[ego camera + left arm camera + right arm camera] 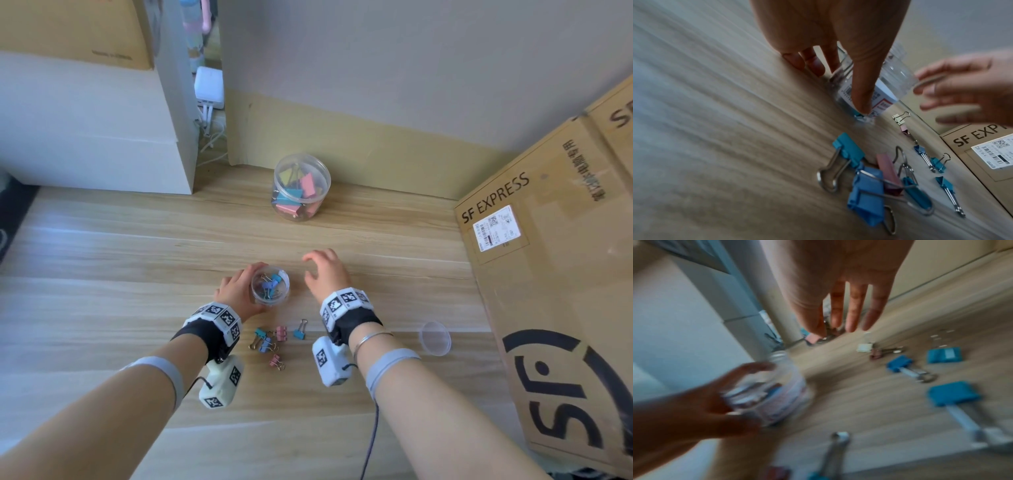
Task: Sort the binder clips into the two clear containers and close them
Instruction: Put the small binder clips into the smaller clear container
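Your left hand (239, 294) gripped the small open container (270, 286) at frame centre, partly filled. Your right hand (325, 274) hovered beside it, fingers spread and empty. Small clips (270, 342) remained below; the lid (435, 338) lay lower right. The large container (301, 186) above held big clips.

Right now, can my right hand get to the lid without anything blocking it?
Probably yes. The right hand is open and holds nothing, and the lid lies by itself on bare table just right of that wrist; the loose clips lie on the other side.
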`<state>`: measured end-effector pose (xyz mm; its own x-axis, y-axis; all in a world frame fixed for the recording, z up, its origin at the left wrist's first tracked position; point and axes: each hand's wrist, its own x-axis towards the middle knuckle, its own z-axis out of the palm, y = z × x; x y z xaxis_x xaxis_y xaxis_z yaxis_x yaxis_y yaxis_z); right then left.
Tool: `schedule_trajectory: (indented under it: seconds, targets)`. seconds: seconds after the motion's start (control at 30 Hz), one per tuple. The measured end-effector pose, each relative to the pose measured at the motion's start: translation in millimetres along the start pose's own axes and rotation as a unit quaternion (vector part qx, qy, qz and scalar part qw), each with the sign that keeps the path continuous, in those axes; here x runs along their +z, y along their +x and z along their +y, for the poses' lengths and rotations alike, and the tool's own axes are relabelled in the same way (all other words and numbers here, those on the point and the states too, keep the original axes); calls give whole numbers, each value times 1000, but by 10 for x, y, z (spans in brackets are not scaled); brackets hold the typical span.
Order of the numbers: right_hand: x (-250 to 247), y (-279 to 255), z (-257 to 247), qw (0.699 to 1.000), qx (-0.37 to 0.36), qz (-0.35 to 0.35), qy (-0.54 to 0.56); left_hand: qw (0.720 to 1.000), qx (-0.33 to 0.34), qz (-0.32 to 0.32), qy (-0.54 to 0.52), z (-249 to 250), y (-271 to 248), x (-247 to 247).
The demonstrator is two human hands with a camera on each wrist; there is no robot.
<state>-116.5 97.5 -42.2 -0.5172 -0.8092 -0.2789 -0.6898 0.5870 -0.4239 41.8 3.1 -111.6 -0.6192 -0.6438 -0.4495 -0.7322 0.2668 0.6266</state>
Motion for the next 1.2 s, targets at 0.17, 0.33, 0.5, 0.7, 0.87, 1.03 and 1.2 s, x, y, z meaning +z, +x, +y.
schedule_trajectory:
  seconds: [0.17, 0.33, 0.5, 0.7, 0.87, 1.03, 1.2]
  targets:
    - [-29, 51, 473, 987, 74, -109, -96, 1000, 1, 1, -5, -11, -13, 6]
    - [111, 41, 436, 991, 29, -108, -77, 1000, -17, 5, 2, 66, -54, -22]
    - [163, -1, 452, 993, 17, -97, -61, 1000, -23, 1, -3, 94, -77, -49]
    - [115, -20, 327, 998, 12, -59, -5, 1000, -26, 1, -3, 116, -85, -51]
    - [-24, -4, -67, 995, -66, 6, 76, 1000, -29, -2, 10, 179, -95, -50]
    - [-2, -27, -303, 984, -119, 28, 131, 999, -32, 0, 22, 208, -105, -57]
    - [13, 83, 38, 999, -13, 7, 40, 999, -29, -7, 11, 181, -106, -72]
